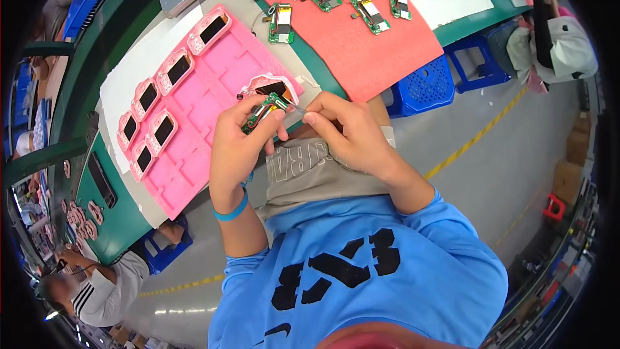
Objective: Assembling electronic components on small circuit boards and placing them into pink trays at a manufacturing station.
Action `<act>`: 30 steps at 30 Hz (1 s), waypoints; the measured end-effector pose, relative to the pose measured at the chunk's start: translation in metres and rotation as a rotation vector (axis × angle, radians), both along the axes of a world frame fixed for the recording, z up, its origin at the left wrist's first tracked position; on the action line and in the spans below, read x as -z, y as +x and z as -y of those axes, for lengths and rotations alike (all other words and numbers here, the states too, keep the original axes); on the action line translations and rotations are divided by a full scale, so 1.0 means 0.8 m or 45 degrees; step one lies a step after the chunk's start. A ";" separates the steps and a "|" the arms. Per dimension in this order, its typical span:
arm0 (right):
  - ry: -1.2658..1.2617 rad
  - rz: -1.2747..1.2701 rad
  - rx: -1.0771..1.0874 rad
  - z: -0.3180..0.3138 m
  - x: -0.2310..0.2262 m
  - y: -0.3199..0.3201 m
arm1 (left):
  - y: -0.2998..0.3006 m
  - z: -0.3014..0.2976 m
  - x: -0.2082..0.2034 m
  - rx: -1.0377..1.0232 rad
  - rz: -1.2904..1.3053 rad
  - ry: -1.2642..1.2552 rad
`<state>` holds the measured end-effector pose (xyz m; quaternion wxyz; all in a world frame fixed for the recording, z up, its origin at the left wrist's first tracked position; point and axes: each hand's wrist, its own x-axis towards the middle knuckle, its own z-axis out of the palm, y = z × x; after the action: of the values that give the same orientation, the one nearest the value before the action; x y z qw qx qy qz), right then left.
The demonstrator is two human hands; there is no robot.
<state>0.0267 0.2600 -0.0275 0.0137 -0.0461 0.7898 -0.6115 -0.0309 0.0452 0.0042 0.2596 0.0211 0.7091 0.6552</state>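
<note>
My left hand is closed on a green circuit board, held between thumb and fingers above the table's near edge. In my right hand, thumb and forefinger pinch a thin metal tool, perhaps tweezers. Its tip points left at the board's upper end; whether it touches cannot be made out. Just beyond the board, a pink casing with a dark screen sits at the right end of the pink foam tray, partly hidden by the board and my left hand. A dark wire end shows beside the casing.
Several pink casings with dark screens line the tray's left side. Circuit boards with batteries lie on a red mat at the back. Blue stools stand right. One person sits lower left, another upper right.
</note>
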 end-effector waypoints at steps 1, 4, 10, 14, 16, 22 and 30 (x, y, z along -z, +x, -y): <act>-0.005 0.000 -0.005 -0.001 -0.001 0.000 | 0.000 0.000 0.001 0.001 0.002 0.006; 0.009 -0.009 -0.003 -0.002 -0.003 -0.001 | -0.002 -0.001 0.004 0.000 0.003 0.019; 0.095 -0.103 0.031 0.000 0.001 -0.003 | -0.002 -0.003 0.006 -0.015 -0.018 0.021; 0.164 -0.179 0.047 0.000 0.008 -0.002 | 0.000 -0.005 0.003 -0.009 -0.041 0.012; 0.216 -0.203 0.016 -0.002 0.010 0.000 | 0.001 -0.005 0.004 -0.010 -0.047 0.007; 0.206 -0.176 0.000 -0.004 0.005 0.001 | 0.002 -0.004 0.006 -0.004 -0.042 0.032; 0.346 -0.349 0.115 0.005 0.013 0.004 | 0.003 -0.008 0.002 -0.035 -0.026 0.007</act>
<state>0.0299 0.2560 -0.0381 -0.1153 -0.0911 0.8608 -0.4872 -0.0285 0.0520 0.0026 0.2431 0.0188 0.7101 0.6605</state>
